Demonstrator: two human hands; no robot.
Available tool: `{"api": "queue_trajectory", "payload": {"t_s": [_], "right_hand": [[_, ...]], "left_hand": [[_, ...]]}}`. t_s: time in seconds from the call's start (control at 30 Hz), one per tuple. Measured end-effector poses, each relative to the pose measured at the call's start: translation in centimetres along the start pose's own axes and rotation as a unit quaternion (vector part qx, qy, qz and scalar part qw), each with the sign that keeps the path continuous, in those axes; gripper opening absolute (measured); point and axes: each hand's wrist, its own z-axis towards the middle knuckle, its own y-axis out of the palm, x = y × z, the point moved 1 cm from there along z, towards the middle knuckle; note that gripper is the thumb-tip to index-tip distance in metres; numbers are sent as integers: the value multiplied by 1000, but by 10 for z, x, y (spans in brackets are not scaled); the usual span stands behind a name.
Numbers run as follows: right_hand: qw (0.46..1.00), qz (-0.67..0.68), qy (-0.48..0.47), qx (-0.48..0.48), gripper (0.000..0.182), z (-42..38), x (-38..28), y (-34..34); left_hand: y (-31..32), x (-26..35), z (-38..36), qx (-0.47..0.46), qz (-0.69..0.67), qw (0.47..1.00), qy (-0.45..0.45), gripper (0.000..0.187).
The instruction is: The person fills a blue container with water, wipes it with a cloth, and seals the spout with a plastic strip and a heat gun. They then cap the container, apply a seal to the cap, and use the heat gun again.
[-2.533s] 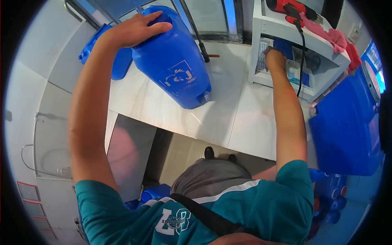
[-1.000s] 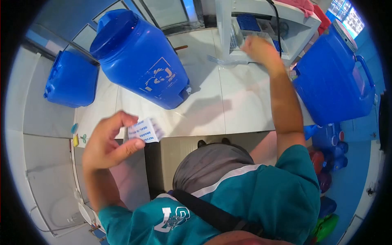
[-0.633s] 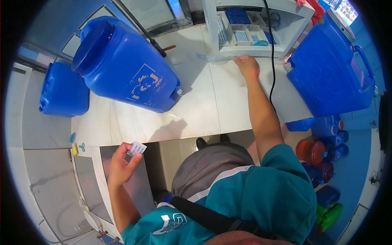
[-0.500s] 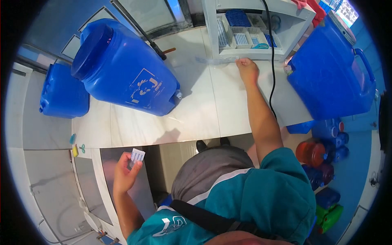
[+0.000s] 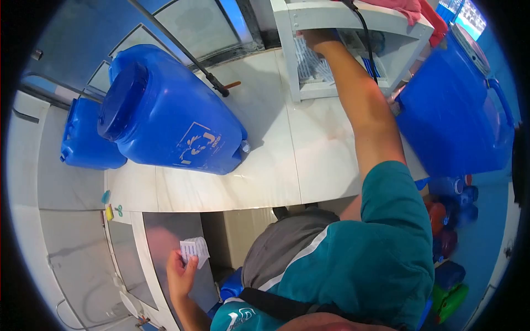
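Observation:
My left hand (image 5: 182, 270) holds a small stack of white printed labels (image 5: 193, 249) between thumb and fingers, low at the left in front of the counter (image 5: 265, 182). My right hand (image 5: 320, 39) reaches into the upper left part of the white shelf unit (image 5: 353, 21). Its fingers are hidden under the shelf's top edge. Below that hand, in the shelf, lie strips of printed labels (image 5: 309, 65). Whether the right hand touches or holds any of them cannot be seen.
A big blue container (image 5: 176, 110) with a tap stands on the counter, a smaller one (image 5: 91, 135) behind it at left. Another blue container (image 5: 455, 105) is at right. A black cable (image 5: 365, 33) hangs before the shelf. Several coloured bottles (image 5: 447, 243) stand low at right.
My right hand has moved from the counter in front of the shelf up into it, and the clear strip there is gone from the counter. My left hand is lower, with its labels more spread out.

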Motion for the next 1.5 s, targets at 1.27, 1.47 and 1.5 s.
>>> {"api": "queue_trajectory", "payload": {"t_s": [1.27, 1.47, 1.5], "right_hand": [[716, 615, -187, -272, 20, -177, -278, -176], [727, 405, -446, -329, 27, -101, -316, -279], [751, 365, -461, -301, 28, -88, -320, -293]], "left_hand": [[-9, 127, 81, -371, -35, 877, 305, 64], [7, 217, 115, -266, -270, 803, 460, 106], [-3, 227, 112, -336, -243, 827, 379, 100]]}}
